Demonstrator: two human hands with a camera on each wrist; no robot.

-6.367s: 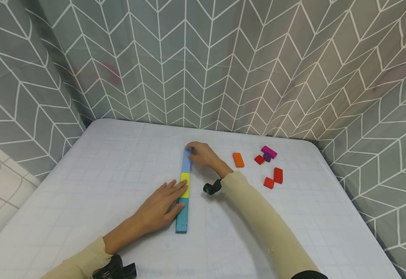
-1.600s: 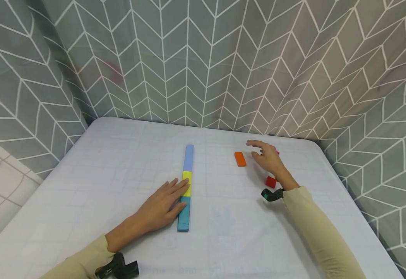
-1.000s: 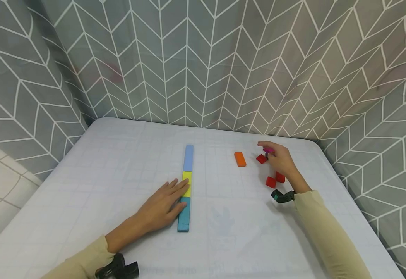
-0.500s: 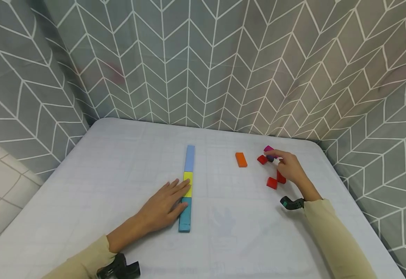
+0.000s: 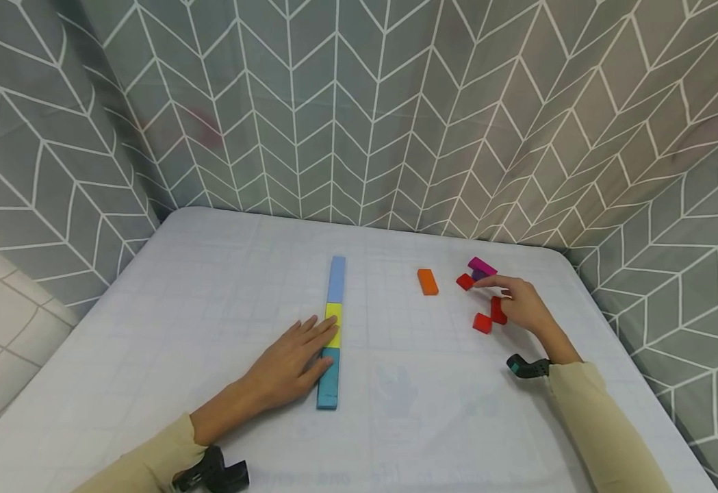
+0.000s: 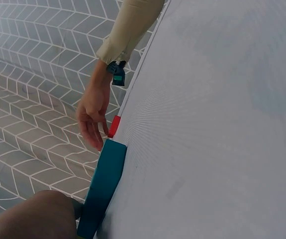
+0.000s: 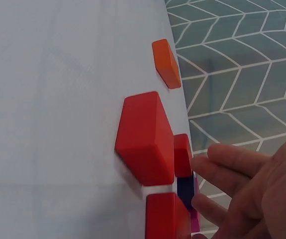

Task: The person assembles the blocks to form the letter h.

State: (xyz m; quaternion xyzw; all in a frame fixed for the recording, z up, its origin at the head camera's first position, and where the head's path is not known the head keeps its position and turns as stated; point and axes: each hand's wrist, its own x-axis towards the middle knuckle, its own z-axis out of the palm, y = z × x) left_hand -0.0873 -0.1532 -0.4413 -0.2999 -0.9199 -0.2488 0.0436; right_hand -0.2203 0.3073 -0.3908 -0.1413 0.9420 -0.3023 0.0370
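Observation:
My left hand (image 5: 285,363) lies flat with its fingers across a yellow block (image 5: 333,339) and its thumb on a teal block (image 5: 328,387). With a light blue block (image 5: 337,279) at the far end, these form one straight line. On the right, my right hand (image 5: 525,305) reaches over the loose blocks, index finger extended toward a small red block (image 5: 465,281); nothing is between its fingers in the right wrist view. Partly under this hand is a red block (image 5: 497,310), with another red block (image 5: 482,323) beside it.
A magenta block (image 5: 482,266) and a dark purple block (image 5: 478,274) lie together behind the small red one. An orange block (image 5: 428,281) sits between the line and this cluster. Patterned grey curtains (image 5: 359,137) border the white table (image 5: 223,274).
My right hand moved from the light blue block to the loose blocks, passed over the magenta and purple ones, then drew back toward the red ones. My left hand stayed in place.

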